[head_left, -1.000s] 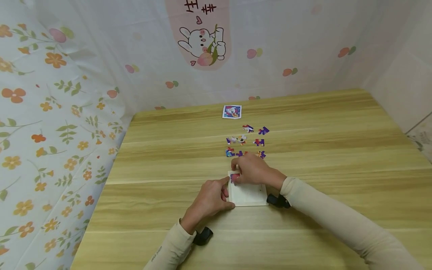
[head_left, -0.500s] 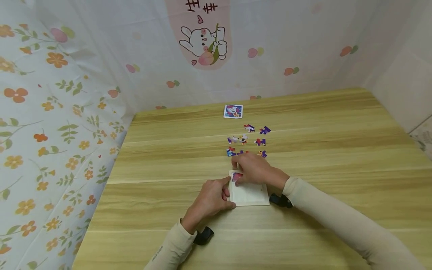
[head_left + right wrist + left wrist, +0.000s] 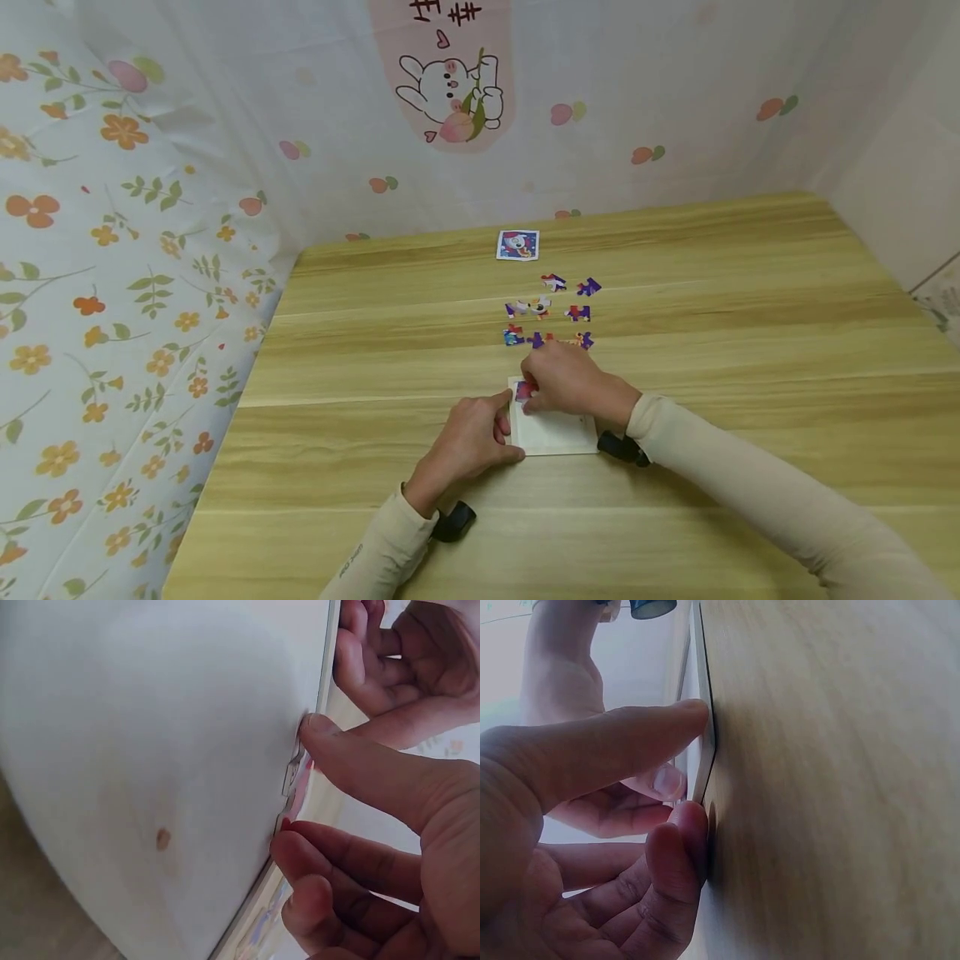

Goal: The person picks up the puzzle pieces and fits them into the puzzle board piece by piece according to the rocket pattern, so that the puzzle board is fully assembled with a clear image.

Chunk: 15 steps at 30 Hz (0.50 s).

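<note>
A pale, shallow puzzle board (image 3: 555, 435) lies flat on the table. My left hand (image 3: 467, 435) grips its left side, the thumb at the near corner and the fingers along the edge. Over the board's far part, my right hand (image 3: 568, 379) pinches a pink and purple puzzle piece (image 3: 522, 390) at the far left corner. In the right wrist view, thumb and index finger are at either end of this piece (image 3: 301, 789), which lies against the board's surface. Just beyond the right hand are loose puzzle pieces (image 3: 578, 313), one partly hidden by the knuckles.
Several more jigsaw pieces (image 3: 528, 308) are spread in loose rows behind the board. Farther back lies a small square picture card (image 3: 517, 245) with a cartoon figure. The wooden table (image 3: 360, 350) meets a patterned cloth (image 3: 322, 200) at its back and left.
The right hand's index finger has drawn in and down toward the piece, from a more raised position. My left hand and the board have stayed in place.
</note>
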Motion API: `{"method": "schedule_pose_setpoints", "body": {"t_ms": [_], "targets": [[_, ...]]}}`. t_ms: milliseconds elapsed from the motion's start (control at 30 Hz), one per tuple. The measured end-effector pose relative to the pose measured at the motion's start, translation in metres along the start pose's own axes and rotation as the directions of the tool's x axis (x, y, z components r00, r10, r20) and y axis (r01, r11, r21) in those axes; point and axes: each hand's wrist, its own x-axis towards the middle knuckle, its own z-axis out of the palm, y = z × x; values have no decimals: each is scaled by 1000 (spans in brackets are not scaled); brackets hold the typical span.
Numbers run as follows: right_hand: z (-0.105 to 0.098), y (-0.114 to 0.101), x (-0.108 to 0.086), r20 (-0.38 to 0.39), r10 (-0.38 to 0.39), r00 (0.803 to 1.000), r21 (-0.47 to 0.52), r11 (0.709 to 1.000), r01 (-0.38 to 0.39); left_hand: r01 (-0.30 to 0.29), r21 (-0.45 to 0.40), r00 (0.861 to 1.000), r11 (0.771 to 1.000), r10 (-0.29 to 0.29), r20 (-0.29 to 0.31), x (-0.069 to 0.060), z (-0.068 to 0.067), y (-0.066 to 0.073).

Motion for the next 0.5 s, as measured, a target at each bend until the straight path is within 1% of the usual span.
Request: {"method": "schedule_pose_setpoints", "body": {"t_ms": [167,300,500], "targets": [[1,1,0,-4,-7,1000,36,999,8,3,-2,1000,1000,-3,2,0,0,1],[2,0,-2,-24,-7,1000,58,998,8,5,-6,1000,1000,-5,3,1,-1,1],[5,-4,-4,-77,-39,996,19,999,40,-11,5,1000,1000,11,-7,1,-1,-1]]}}
